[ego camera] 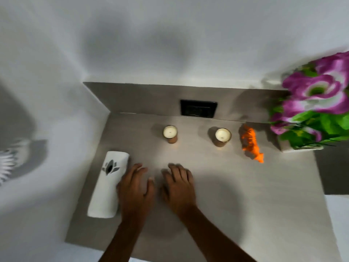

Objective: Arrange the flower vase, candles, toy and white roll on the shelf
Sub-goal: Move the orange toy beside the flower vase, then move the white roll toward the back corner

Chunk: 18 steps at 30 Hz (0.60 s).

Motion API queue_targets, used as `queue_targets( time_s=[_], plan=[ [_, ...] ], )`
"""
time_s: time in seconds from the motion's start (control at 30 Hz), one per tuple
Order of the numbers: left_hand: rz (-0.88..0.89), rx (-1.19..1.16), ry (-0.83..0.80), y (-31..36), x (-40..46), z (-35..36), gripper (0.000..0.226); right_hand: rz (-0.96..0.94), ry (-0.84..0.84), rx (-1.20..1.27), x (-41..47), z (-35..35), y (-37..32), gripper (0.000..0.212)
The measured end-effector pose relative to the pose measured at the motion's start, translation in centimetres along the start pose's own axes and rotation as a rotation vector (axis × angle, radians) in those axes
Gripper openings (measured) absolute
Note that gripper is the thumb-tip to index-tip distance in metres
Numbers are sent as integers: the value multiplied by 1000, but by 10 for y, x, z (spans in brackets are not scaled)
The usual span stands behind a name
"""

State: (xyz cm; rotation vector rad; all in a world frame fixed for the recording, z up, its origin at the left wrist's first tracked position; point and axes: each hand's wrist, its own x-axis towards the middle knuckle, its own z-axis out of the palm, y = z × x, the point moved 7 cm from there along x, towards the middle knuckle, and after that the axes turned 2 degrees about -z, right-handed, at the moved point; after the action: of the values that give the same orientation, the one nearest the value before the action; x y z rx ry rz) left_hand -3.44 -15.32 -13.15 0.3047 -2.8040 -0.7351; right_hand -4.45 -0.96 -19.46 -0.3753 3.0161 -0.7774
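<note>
Both hands empty, flat: left hand [135,188] beside white roll [109,183], lying lengthwise front-to-back; right hand [178,186] apart.

On the shelf [245,195], the roll [107,184] lies lengthwise along the left edge. 2 candles [170,133] [223,136] stand side by side toward the back, below the wall panel [198,108]. The toy [251,144] lies just right of the right candle, and the flower vase [300,148] stands at the far right. Left hand [135,190] and right hand [178,188] sit flat at the front, the left hand touching the roll.
</note>
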Motion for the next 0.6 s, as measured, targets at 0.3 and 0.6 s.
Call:
queue_targets(
  time_s=[0.3,0.6],
  plan=[
    [-588,234,-363,-121,58,-54,95,-243,-230,-135,69,52,-34,67],
    [-566,215,-472,-117,68,-44,87,-226,-136,-110,69,62,-24,75]
  ],
)
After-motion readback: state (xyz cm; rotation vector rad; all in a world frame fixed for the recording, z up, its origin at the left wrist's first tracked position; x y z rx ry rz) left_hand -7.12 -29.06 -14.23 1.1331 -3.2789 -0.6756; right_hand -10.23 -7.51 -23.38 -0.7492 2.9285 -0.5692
